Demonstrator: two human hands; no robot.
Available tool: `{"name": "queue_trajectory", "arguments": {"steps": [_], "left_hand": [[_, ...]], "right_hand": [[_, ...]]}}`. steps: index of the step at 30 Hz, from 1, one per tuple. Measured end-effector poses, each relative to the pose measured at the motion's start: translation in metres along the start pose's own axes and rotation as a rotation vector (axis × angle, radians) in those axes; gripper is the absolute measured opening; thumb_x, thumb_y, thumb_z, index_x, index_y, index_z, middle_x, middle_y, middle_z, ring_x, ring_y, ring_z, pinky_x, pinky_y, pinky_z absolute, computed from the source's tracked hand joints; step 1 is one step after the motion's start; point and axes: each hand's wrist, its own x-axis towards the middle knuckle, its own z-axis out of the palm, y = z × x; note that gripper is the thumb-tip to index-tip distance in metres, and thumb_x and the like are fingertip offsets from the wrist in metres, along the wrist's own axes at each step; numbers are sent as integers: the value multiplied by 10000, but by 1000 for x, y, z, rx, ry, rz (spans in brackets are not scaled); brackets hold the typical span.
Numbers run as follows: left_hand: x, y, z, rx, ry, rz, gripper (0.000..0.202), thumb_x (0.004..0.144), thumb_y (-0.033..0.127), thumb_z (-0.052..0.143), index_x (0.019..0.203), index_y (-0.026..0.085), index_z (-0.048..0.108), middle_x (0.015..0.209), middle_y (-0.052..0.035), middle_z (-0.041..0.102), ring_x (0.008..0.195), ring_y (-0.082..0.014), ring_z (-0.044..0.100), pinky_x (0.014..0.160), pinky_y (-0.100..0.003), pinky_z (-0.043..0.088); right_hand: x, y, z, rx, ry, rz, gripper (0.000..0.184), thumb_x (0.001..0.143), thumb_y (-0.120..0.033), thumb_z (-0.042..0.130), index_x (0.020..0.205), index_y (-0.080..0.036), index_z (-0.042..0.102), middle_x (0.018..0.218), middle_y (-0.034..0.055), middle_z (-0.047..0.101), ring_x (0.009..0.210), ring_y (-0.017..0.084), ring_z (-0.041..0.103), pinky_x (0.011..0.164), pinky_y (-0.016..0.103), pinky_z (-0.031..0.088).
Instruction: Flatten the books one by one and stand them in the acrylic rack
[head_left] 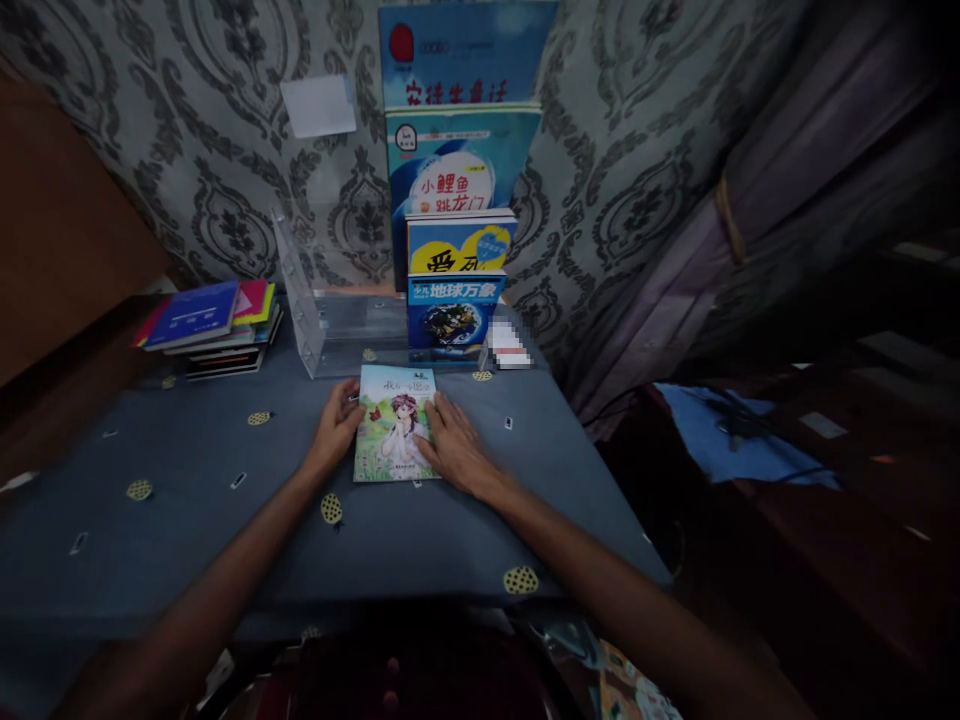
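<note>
A thin picture book [396,425] with a girl and a butterfly on its pale green cover lies before me, tilted slightly if at all; I cannot tell whether it touches the table. My left hand [339,420] grips its left edge with curled fingers. Along the right edge, my right hand [459,447] holds it, thumb on the cover and fingers by the side. Just behind stands a clear stepped display rack [300,300]. Its right side bears several upright books, including a blue book with a globe [454,325] in front and a yellow-and-blue book [459,245] behind.
A stack of books [202,320] lies at the table's left rear. Patterned cloth covers the table [187,540]. White paper [319,106] is on the patterned wall. A tied curtain [675,300] hangs at right, near a blue sheet [739,435]. A small white item [508,340] sits beside the rack.
</note>
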Motion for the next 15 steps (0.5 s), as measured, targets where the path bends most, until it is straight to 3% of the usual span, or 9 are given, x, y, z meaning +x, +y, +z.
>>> {"name": "queue_trajectory", "arguments": {"steps": [3,6,9,15], "left_hand": [[0,2,4,-253,73,-223,574,762,322,718,1283,218,501,1284,-119,651,1089,-263,695,895,-403,594],[-2,8,9,-417,41,-390,562,717,251,766,1222,185,529,1019,-86,734,900,-251,745,807,-392,623],[-3,16,11,-526,2,-429,501,711,194,781,1160,172,560,902,-62,750,817,-233,751,772,-363,631],[-2,23,9,-604,-32,-443,521,723,163,791,1195,175,572,912,-53,765,815,-225,758,787,-361,637]], "right_hand": [[1,1,0,17,-5,23,646,999,-428,485,1519,-51,415,1624,244,344,1534,340,295,1246,527,293],[0,2,-2,47,-7,18,634,1010,-453,457,1522,-80,425,1622,225,359,1529,333,310,1241,526,304],[-1,5,-3,107,-11,24,656,1027,-484,408,1530,-64,416,1622,232,354,1521,342,324,1240,526,302],[4,21,0,352,97,30,595,1008,-473,445,1485,-123,507,1592,197,425,1467,305,430,1183,493,406]]}}
